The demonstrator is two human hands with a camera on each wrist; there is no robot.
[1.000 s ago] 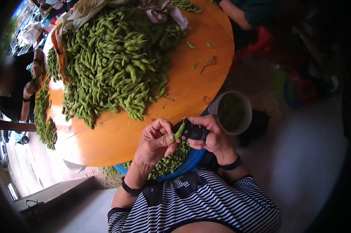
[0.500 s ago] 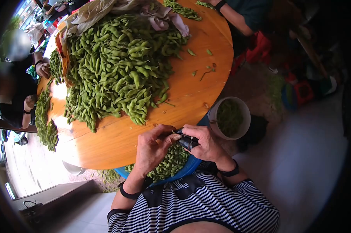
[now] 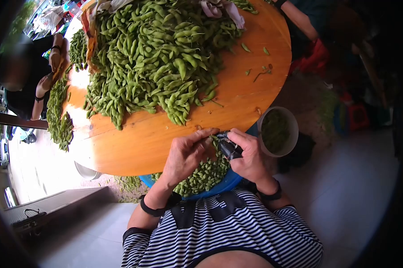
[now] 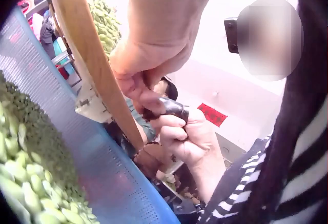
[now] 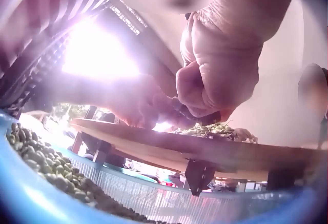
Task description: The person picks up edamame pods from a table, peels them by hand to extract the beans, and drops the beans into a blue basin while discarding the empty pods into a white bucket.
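Observation:
My left hand (image 3: 183, 156) pinches a green bean pod (image 3: 216, 141) between thumb and fingers; only a sliver of it shows. The right hand (image 3: 249, 156) grips a shiny black tool (image 3: 231, 150) right beside it, and the fingertips of both hands meet. In the left wrist view the tool (image 4: 174, 109) has a short, rounded body, and its working end is covered by fingers. Below the hands sits a blue basket (image 3: 230, 182) of small plump green beans (image 3: 201, 178). In the right wrist view, bright glare partly washes out the left hand (image 5: 141, 103).
A round wooden table (image 3: 134, 152) lies just ahead, bearing a large heap of pods (image 3: 152, 62) and a pale cloth (image 3: 219, 8). On the right stands a white bucket (image 3: 292, 134) with green scraps. Another person's arms (image 3: 45, 82) rest at the left edge; another arm (image 3: 299, 20) reaches in at upper right.
The pod, plain to see a second ago, became hidden behind the fingers and now shows only as a green sliver. Both hands and the table have shifted rightward in the head view.

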